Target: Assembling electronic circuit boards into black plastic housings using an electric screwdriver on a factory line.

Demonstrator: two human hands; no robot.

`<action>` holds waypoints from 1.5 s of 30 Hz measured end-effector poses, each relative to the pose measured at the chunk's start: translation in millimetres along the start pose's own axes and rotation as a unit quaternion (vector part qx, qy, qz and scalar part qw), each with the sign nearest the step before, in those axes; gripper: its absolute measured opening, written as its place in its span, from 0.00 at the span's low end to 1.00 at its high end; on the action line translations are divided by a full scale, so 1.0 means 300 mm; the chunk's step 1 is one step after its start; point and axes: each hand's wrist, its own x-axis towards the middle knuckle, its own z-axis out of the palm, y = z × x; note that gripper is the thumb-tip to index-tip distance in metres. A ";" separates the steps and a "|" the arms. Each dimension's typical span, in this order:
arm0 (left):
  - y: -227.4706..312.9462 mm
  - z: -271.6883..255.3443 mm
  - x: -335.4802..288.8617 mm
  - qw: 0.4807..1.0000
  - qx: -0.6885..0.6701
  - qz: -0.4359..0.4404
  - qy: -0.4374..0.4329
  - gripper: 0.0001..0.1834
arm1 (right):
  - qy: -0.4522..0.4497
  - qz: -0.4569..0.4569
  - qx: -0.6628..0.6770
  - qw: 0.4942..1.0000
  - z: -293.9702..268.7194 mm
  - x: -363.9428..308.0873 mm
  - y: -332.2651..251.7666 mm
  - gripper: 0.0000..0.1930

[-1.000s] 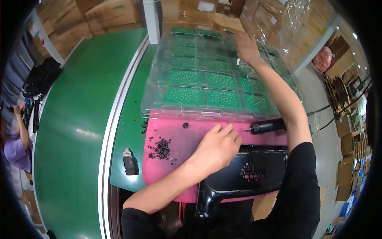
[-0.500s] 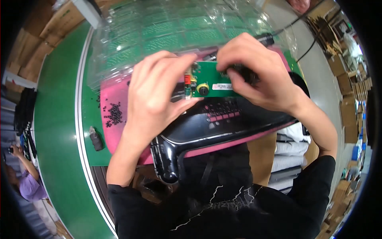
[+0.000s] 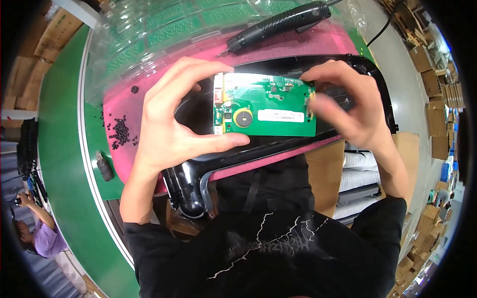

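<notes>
Pink mat (image 3: pixel 293 45), screwdriver (image 3: pixel 278 27), board (image 3: pixel 273 97) partly hiding casing (image 3: pixel 195 113)

bare left hand (image 3: pixel 166 119) curved in a wide c-shaped grip, thumb (image 3: pixel 218 143) below fingers (image 3: pixel 198 70), right hand (image 3: pixel 365 111) curled opposite, its thumb blurred, left forearm (image 3: pixel 139 193) and right forearm (image 3: pixel 391 164) angled upward

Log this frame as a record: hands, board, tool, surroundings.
left hand: grip on the left end of the circuit board
right hand: at the board's right end; thumb blurred, contact unclear
board face: green, round black part, white label
below board: black plastic shell on pink mat
tool: black power screwdriver, beyond the shell
mat's left side: small black pieces, heaped
far side: clear plastic tray
</notes>
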 end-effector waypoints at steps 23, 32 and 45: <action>0.012 0.046 -0.018 0.948 0.226 -0.131 -0.180 0.37 | -0.023 0.008 -0.011 1.000 0.124 -0.042 0.171 0.29; 0.022 0.049 -0.024 0.943 0.226 -0.154 -0.190 0.37 | -0.033 0.017 -0.029 0.999 0.137 -0.044 0.168 0.29; 0.009 0.036 -0.033 0.945 0.233 -0.124 -0.192 0.37 | -0.031 0.030 -0.051 0.998 0.138 -0.035 0.156 0.29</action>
